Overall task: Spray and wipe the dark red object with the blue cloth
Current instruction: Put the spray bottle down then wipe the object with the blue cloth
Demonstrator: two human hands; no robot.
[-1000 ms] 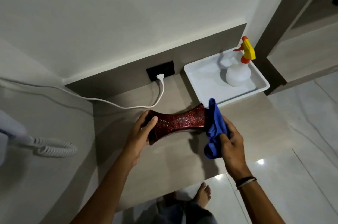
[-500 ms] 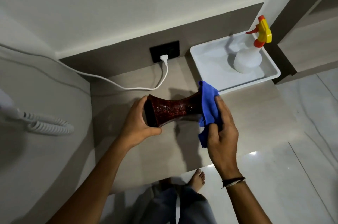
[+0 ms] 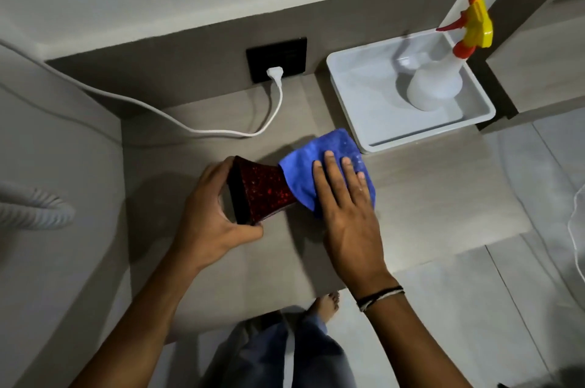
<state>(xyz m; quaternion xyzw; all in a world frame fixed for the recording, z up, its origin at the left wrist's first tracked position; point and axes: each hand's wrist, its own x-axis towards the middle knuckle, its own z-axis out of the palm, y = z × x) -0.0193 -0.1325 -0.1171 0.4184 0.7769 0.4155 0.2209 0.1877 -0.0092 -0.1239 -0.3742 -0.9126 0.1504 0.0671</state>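
Observation:
A dark red glittery object (image 3: 262, 191) lies on its side over the grey counter (image 3: 427, 194), its flared dark base toward the left. My left hand (image 3: 209, 220) grips that base end. The blue cloth (image 3: 319, 163) is draped over the object's right half and hides it. My right hand (image 3: 348, 207) lies flat on the cloth with fingers spread, pressing it onto the object. A white spray bottle (image 3: 433, 87) with a yellow and orange trigger head stands in the white tray (image 3: 357, 109) at the back right.
A white cable (image 3: 221, 131) runs from a black wall socket (image 3: 277, 58) across the back of the counter. A coiled white cord (image 3: 31, 210) lies at the far left. My bare foot (image 3: 326, 302) and the tiled floor show below the counter's front edge.
The object has turned so its base faces me more. My right hand went from gripping the bunched cloth at the object's end to lying flat over it.

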